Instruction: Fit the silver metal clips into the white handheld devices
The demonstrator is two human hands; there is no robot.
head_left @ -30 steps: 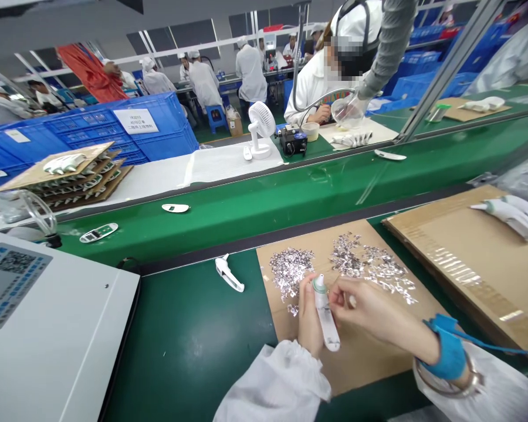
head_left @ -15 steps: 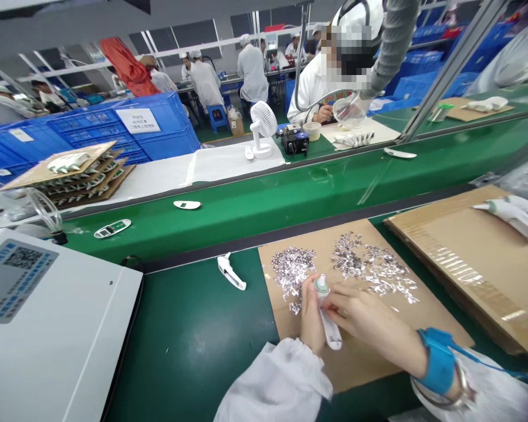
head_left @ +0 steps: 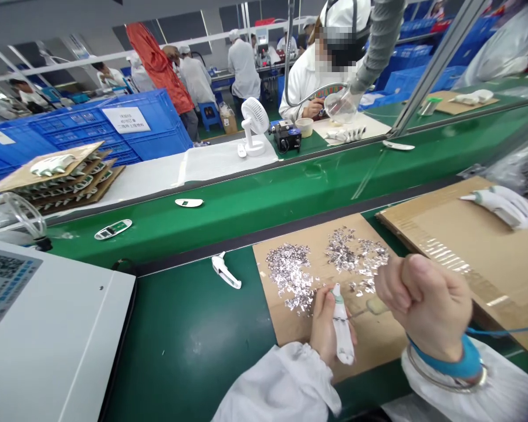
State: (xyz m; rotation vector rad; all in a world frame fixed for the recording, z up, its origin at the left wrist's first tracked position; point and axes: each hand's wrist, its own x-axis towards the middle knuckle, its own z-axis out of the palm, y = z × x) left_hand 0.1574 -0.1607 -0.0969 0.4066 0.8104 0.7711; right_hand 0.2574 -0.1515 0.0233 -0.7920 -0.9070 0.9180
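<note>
My left hand (head_left: 324, 322) is closed around a white ear thermometer casing (head_left: 344, 337) with a pale green collar and narrow tip, its tip facing away from me. My right hand (head_left: 426, 299) is a fist to the right, apart from the casing. It grips a screwdriver-like tool (head_left: 375, 305) with a pale translucent handle, partly hidden by the fingers. The tool's thin shaft reaches the casing's side. Beyond my hands, small shiny metal pieces (head_left: 288, 269) lie heaped on a cardboard sheet (head_left: 299, 334), with a second spread (head_left: 343, 249) farther right.
A white casing part (head_left: 225, 271) lies on the green table (head_left: 193, 340). To the left stands a white box-shaped machine (head_left: 61, 328). More casings (head_left: 506, 205) rest on raised cardboard (head_left: 449, 234) at right. Behind runs a green conveyor belt (head_left: 246, 205) carrying several parts; a co-worker (head_left: 308, 88) sits beyond.
My right hand has moved off the casing to the right, now fisted with the tool showing. The casing and my left hand have shifted slightly right. A person in red has moved in the background.
</note>
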